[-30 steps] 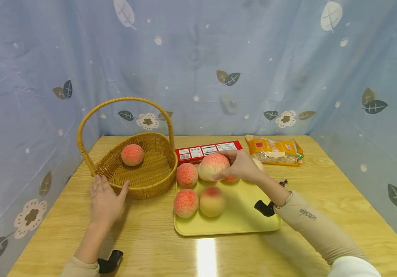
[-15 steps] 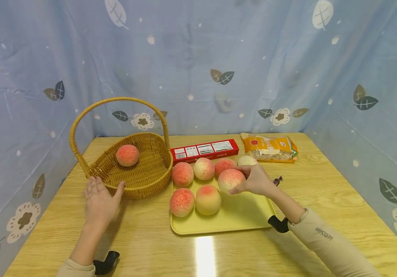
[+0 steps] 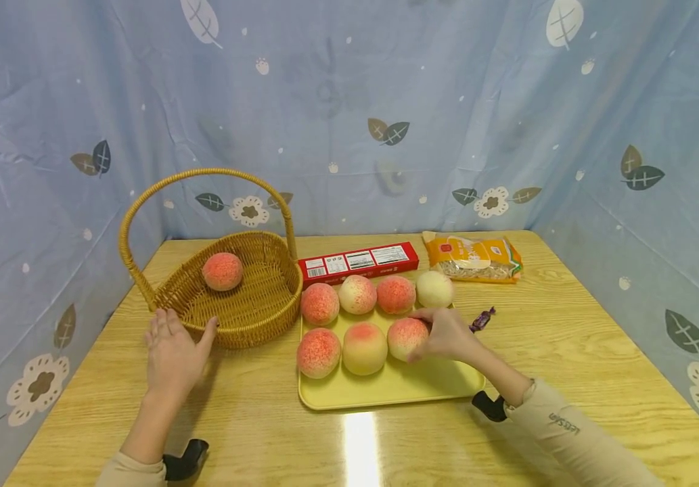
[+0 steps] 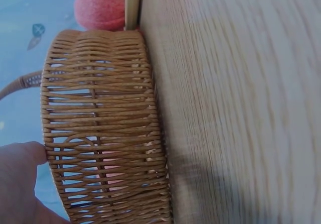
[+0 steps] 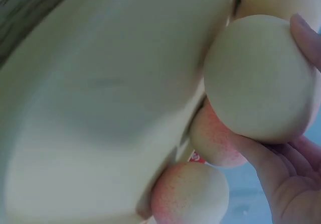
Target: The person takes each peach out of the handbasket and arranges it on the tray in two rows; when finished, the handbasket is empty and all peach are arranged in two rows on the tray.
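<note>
In the head view my right hand (image 3: pixel 449 336) holds a speckled peach (image 3: pixel 407 339) between thumb and fingers, low at the tray's front row. The right wrist view shows the pale side of that peach (image 5: pixel 261 78) in the fingers. The yellow tray (image 3: pixel 386 393) bears several more peaches in two rows; beside the held one sits a yellow peach (image 3: pixel 365 349) with a red top. My left hand (image 3: pixel 172 353) lies with fingers extended at the near rim of a wicker basket (image 3: pixel 264 331), its thumb touching the weave in the left wrist view. One red peach (image 3: pixel 223 272) is inside the basket.
Behind the tray lies a red box (image 3: pixel 358 262) with white labels. An orange-and-clear packet (image 3: pixel 474 258) is at the back right. A purple wrapped candy (image 3: pixel 482 319) lies right of the tray. The basket's tall handle (image 3: pixel 203 172) arches upward; blue curtains surround the wooden table.
My right hand has carried the peach from over the back row rightward and down to the front row beside the yellow one. My left hand stays at the basket.
</note>
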The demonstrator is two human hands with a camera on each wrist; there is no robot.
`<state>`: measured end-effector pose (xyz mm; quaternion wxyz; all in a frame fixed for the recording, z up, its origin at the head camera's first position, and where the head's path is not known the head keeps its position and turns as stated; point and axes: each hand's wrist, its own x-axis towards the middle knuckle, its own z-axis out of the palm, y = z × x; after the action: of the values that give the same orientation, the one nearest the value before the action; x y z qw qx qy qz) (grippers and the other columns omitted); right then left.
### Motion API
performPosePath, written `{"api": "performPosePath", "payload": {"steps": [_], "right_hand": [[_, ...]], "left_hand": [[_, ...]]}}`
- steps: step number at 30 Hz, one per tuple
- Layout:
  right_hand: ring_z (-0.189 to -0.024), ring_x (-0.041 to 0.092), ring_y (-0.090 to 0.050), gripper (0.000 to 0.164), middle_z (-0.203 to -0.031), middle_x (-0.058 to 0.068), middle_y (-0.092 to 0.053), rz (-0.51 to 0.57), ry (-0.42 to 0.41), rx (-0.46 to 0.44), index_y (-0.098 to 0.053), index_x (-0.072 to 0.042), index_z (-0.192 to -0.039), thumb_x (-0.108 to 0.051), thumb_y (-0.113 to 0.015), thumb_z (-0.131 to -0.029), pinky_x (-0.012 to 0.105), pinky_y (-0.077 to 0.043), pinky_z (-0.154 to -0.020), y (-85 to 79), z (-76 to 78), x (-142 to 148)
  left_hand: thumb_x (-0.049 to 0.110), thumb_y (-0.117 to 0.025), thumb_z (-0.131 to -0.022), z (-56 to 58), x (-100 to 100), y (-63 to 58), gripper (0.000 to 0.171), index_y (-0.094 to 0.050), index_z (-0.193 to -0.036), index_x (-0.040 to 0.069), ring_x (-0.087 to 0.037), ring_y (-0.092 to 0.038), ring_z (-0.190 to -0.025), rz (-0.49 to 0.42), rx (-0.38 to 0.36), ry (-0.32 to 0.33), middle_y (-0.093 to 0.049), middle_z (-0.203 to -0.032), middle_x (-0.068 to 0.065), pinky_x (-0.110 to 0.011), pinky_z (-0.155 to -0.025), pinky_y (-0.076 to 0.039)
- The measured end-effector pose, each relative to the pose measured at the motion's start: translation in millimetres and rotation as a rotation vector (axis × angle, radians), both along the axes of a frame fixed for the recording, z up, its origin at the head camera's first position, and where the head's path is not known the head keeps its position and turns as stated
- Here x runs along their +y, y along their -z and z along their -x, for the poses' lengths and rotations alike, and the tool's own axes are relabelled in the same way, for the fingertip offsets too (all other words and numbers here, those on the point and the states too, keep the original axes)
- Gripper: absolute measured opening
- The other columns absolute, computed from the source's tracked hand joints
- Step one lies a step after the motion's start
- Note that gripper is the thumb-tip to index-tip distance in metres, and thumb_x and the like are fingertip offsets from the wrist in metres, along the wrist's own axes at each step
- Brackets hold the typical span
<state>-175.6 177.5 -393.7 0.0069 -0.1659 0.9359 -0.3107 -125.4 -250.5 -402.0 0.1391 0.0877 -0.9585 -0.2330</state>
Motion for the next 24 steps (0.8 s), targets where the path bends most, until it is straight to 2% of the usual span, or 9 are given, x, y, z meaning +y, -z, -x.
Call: {"api": "performPosePath", "payload": {"steps": [7, 16, 20, 24], "right_hand": [[-0.1, 0.035, -0.065, 0.078, -0.109, 0.018, -0.069, -0.044, -0.065, 0.018, -0.066, 0.004, -0.118, -0.021, -0.096, -0.051, 0.047, -0.053, -0.085, 1.2, 1.1, -0.2], [-0.119, 0.044, -0.054, 0.076, -0.127, 0.026, -0.059, -0.003, -0.184, -0.129, -0.056, 0.009, -0.13, -0.018, -0.088, -0.066, 0.054, -0.043, -0.1, -6.7, 10.1, 12.1], [-0.123, 0.045, -0.051, 0.074, -0.131, 0.029, -0.055, 0.09, -0.205, -0.191, -0.052, 0.013, -0.131, -0.017, -0.086, -0.073, 0.054, -0.041, -0.102, -10.7, 13.1, 18.0], [-0.125, 0.046, -0.048, 0.065, -0.134, 0.032, -0.05, 0.264, -0.193, -0.268, -0.047, 0.016, -0.134, -0.012, -0.076, -0.084, 0.051, -0.041, -0.103, -22.5, 17.4, 25.5]], "left_hand": [[0.05, -0.038, -0.101, 0.4, -0.3, 0.1, 0.092, -0.009, -0.139, -0.028, -0.058, -0.006, -0.138, -0.001, -0.024, 0.0, -0.004, -0.147, -0.046, -0.063, -0.112, -0.007], [0.051, -0.037, -0.101, 1.1, -0.5, 0.4, 0.093, -0.008, -0.14, -0.028, -0.058, -0.006, -0.138, -0.002, -0.022, -0.002, -0.004, -0.147, -0.046, -0.063, -0.112, -0.007], [0.05, -0.037, -0.101, 0.9, -0.3, 0.5, 0.092, -0.009, -0.139, -0.029, -0.059, -0.007, -0.137, 0.001, -0.021, -0.001, -0.005, -0.147, -0.047, -0.063, -0.112, -0.007], [0.05, -0.038, -0.101, 0.8, 0.0, 0.3, 0.092, -0.009, -0.139, -0.029, -0.059, -0.007, -0.137, -0.003, -0.021, -0.001, -0.005, -0.146, -0.047, -0.063, -0.112, -0.007]]}}
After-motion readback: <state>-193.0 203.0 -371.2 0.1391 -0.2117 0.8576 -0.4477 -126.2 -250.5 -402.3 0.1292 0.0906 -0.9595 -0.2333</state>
